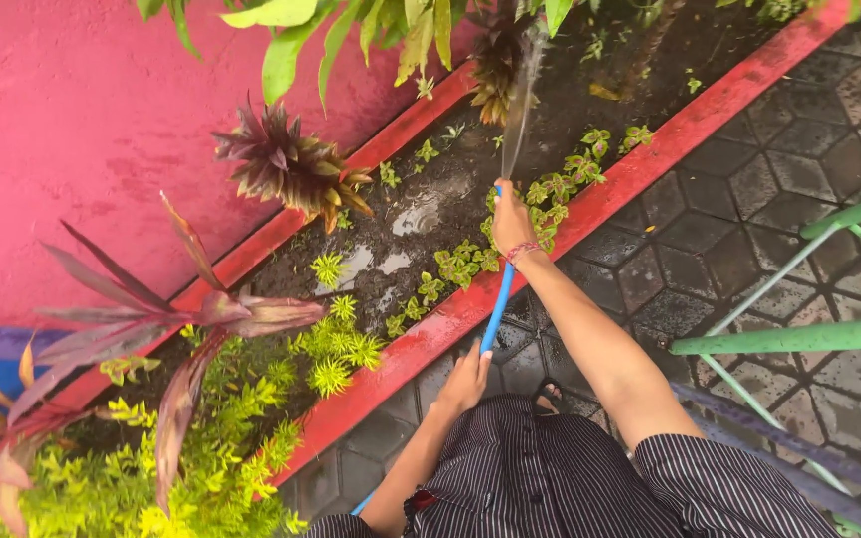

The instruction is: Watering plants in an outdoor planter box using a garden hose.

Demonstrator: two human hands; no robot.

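A blue hose [498, 302] runs from low in the view up toward a planted bed. My right hand [510, 221] is shut around the hose's front end, above the bed. A jet of water [520, 100] shoots from there toward a reddish spiky plant [498, 62]. My left hand [465, 379] grips the hose lower down, above the dark paving, just below the red curb [421, 344]. A pink band circles my right wrist. Puddles lie on the wet dark soil [421, 214].
A pink wall [72, 120] backs the bed. Purple-leaved plants [142, 319] and yellow-green shrubs [221, 438] fill the left. Hexagonal paving [779, 189] lies to the right, with a green metal frame [799, 334] beside my right arm. My sandalled foot [548, 397] stands on the paving.
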